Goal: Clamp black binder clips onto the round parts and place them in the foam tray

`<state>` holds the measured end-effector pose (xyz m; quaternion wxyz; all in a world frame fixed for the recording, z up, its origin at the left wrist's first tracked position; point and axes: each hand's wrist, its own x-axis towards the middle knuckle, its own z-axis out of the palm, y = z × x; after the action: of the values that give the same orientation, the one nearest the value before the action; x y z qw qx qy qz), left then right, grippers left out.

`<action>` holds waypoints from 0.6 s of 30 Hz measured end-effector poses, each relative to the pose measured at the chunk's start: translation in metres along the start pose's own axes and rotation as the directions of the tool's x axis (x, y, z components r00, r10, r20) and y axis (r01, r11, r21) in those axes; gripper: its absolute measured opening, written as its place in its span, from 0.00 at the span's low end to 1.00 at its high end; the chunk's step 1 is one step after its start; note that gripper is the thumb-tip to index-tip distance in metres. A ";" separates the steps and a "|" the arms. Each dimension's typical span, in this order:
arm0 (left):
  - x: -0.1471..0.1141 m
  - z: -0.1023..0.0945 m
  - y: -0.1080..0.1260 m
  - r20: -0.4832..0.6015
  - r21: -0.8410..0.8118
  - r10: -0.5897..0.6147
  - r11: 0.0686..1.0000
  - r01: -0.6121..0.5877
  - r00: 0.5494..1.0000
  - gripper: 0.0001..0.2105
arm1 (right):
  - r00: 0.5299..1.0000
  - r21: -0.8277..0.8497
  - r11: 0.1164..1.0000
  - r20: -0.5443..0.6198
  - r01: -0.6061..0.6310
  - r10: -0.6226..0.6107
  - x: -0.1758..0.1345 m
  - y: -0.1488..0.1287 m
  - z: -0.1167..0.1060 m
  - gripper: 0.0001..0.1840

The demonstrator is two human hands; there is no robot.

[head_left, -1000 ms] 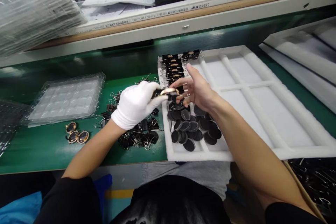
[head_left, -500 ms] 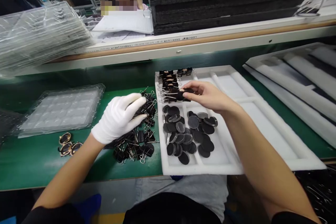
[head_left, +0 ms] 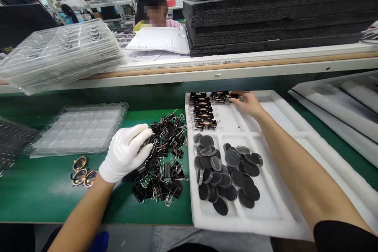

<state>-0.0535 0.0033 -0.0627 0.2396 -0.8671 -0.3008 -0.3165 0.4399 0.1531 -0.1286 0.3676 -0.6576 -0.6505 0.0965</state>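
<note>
My left hand [head_left: 125, 152], in a white glove, lies at the left edge of a heap of black binder clips [head_left: 168, 138] on the green bench. Its fingers are a little apart and I see nothing held in them. My bare right hand [head_left: 248, 104] reaches to the far side of the white foam tray [head_left: 191, 201]. Its thumb and fingers pinch a black binder clip [head_left: 234, 96], partly hidden by the fingers, beside other clips. A column of clamped binder clips [head_left: 203, 112] with tan edges between them fills the tray's far left corner. Black round discs [head_left: 217, 173] lie in the tray's near compartments.
Several gold-rimmed round pieces [head_left: 84, 172] lie on the bench at left, near a clear plastic tray [head_left: 79, 128]. Stacked clear trays [head_left: 65, 53] and black foam sheets [head_left: 265, 19] stand on the shelf. More foam trays [head_left: 339, 102] lean at right. A person sits beyond.
My right hand has moved from the near end of the clip column to the far row, further right. My left hand stays by the heap. The view has shifted.
</note>
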 end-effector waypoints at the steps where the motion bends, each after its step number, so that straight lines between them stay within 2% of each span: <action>1: -0.001 -0.001 0.000 0.002 -0.001 -0.002 1.000 0.002 1.000 0.21 | 1.000 0.013 1.000 0.004 -0.009 0.009 0.000 0.000 0.002 0.21; 8: 0.002 -0.004 0.004 0.045 0.008 0.018 1.000 -0.018 0.999 0.17 | 1.000 0.078 0.997 0.021 0.003 -0.004 -0.004 -0.003 0.016 0.22; 18: 0.007 -0.006 0.006 0.066 -0.013 0.018 1.000 -0.017 0.998 0.18 | 1.000 0.077 0.997 0.005 -0.009 0.008 -0.006 -0.001 0.019 0.23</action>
<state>-0.0476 -0.0017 -0.0549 0.2267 -0.8812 -0.2990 -0.2876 0.4262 0.1543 -0.1436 0.3908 -0.6454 -0.6444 0.1247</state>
